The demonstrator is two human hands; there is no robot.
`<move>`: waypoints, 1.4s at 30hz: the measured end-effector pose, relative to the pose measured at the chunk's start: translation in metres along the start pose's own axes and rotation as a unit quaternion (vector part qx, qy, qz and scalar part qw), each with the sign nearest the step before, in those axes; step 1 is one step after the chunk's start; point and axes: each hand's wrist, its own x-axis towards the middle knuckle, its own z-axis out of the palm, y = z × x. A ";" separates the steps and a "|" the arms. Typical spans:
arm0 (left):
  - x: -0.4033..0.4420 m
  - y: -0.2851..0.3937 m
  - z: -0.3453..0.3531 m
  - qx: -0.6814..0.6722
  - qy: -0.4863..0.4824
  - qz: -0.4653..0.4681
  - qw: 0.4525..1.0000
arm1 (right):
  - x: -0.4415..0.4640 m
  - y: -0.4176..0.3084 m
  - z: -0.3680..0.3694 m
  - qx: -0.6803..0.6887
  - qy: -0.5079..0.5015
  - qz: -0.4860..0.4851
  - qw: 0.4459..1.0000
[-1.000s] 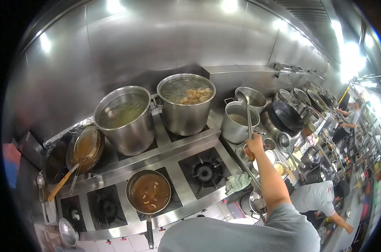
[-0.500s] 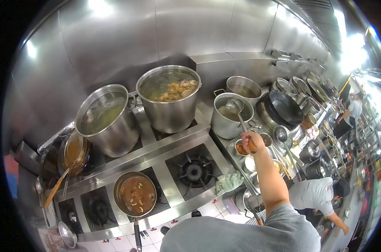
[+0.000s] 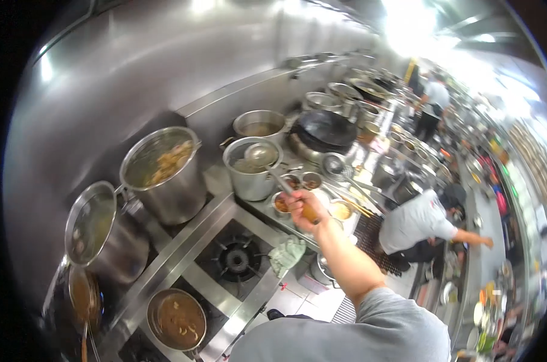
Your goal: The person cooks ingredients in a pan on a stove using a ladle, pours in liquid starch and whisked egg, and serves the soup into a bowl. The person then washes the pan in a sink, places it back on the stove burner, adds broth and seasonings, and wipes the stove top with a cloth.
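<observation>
My right hand (image 3: 303, 209) is wrapped round the wooden handle of a metal ladle (image 3: 262, 155), whose bowl is at the mouth of a lidless steel pot (image 3: 250, 184). Small bowls of ingredients (image 3: 281, 203) lie beside and beneath the hand. My left hand is out of the frame. A pan of brown sauce with pale pieces (image 3: 177, 320) sits on the stove at the lower left. Right of that pan is a bare burner (image 3: 236, 259).
Two tall stockpots (image 3: 174, 193) (image 3: 119, 250) stand at the back left. A crumpled cloth (image 3: 287, 253) lies on the stove edge. A black wok (image 3: 326, 128) rests behind the bowls. A co-worker (image 3: 412, 223) bends at the right; another person (image 3: 433, 102) stands farther off.
The view has swung to the right. The ladle has lowered from above the pot to its mouth, still in my right hand.
</observation>
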 end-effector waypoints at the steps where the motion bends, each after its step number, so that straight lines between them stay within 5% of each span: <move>1: 0.011 0.019 0.012 -0.020 -0.019 0.014 1.000 | -0.019 0.012 0.005 -0.005 0.010 -0.021 1.000; 4: 0.028 0.088 0.058 -0.129 -0.109 0.100 0.981 | -0.067 0.054 -0.009 0.018 -0.010 -0.058 0.998; 6: 0.031 0.089 0.090 -0.028 -0.202 0.146 0.968 | -0.107 0.087 -0.023 0.048 0.012 -0.064 0.997; 8: -0.001 0.138 0.128 -0.269 -0.328 0.074 0.903 | -0.159 0.128 -0.013 0.028 0.049 -0.089 0.994; 12: -0.049 0.150 0.156 -0.276 -0.566 0.131 0.766 | -0.252 0.205 -0.042 0.048 0.086 -0.101 0.990; 16: -0.114 0.164 0.165 -0.317 -0.667 0.111 0.665 | -0.345 0.283 -0.076 0.080 0.108 -0.147 0.980; 27: -0.292 0.155 0.162 -0.250 -0.843 0.123 0.460 | -0.560 0.441 -0.149 0.187 0.262 -0.302 0.897; 32: -0.387 0.132 0.172 -0.118 -0.884 0.156 0.425 | -0.654 0.454 -0.164 0.215 0.271 -0.385 0.856; 33: -0.406 0.140 0.171 -0.106 -0.873 0.255 0.402 | -0.674 0.452 -0.164 0.214 0.286 -0.407 0.841; 42: -0.547 0.227 0.116 -0.163 -0.916 0.217 0.294 | -0.818 0.393 -0.158 0.172 0.308 -0.564 0.747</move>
